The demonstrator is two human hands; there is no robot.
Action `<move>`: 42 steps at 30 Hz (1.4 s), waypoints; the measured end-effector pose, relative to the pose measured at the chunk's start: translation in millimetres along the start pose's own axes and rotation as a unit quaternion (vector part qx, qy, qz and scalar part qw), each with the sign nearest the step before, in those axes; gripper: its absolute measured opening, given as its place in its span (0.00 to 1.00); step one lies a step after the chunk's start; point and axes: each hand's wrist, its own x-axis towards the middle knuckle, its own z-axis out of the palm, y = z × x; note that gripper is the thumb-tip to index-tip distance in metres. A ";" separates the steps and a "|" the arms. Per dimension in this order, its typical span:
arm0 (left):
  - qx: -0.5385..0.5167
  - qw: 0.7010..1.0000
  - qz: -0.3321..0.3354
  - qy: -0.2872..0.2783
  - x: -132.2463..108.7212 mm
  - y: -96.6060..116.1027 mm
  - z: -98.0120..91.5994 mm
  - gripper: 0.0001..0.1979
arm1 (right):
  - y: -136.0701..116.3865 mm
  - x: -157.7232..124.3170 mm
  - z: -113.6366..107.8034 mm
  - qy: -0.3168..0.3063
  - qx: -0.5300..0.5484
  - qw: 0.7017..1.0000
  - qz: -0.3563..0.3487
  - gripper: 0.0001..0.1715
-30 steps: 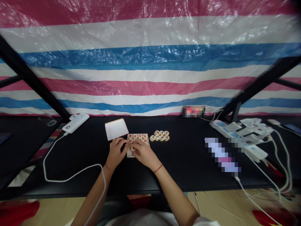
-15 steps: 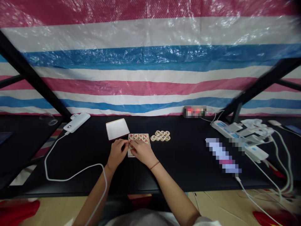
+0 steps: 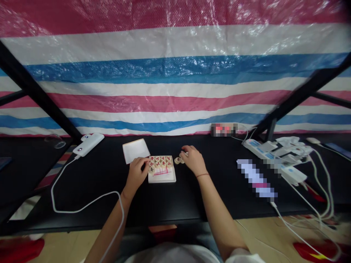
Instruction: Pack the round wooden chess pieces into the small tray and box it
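Note:
A shallow white box (image 3: pixel 166 179) holds rows of round Chinese chess pieces (image 3: pixel 163 164) with red characters. One piece (image 3: pixel 151 170) begins a lower row at the left, and the bare lower part shows red marks. At the box's left edge, my left hand (image 3: pixel 137 172) has thumb and forefinger bent against the rim. My right hand (image 3: pixel 194 160) is over a small group of loose pieces (image 3: pixel 177 160) to the right of the box. Its thumb and forefinger are bent but apart at the pieces, and the palm hides most of the group.
A white lid (image 3: pixel 136 151) lies open side up behind the box. At the left is a white power bank (image 3: pixel 89 144) whose cable (image 3: pixel 82 209) loops over my left forearm. Power strips (image 3: pixel 274 160), a blurred-out phone-like object (image 3: pixel 257 179) and cables fill the right side.
My right hand has moved from the box to the right, onto the loose pieces. More of the box now shows, including the single piece in the lower row. My left hand stays at the edge.

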 end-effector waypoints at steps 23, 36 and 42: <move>-0.011 0.994 0.108 0.032 26.7 9.0 23.4 0.11 | 3.2 37.4 7.0 -0.151 0.219 0.964 -0.003 0.25; -0.075 0.989 0.111 -0.061 13.8 15.6 26.4 0.11 | -16.6 -13.9 36.9 -0.150 0.570 0.808 -0.003 0.28; -0.035 0.980 0.153 -0.124 11.5 15.4 11.5 0.03 | -4.9 -17.5 38.7 -0.103 0.582 0.807 0.021 0.27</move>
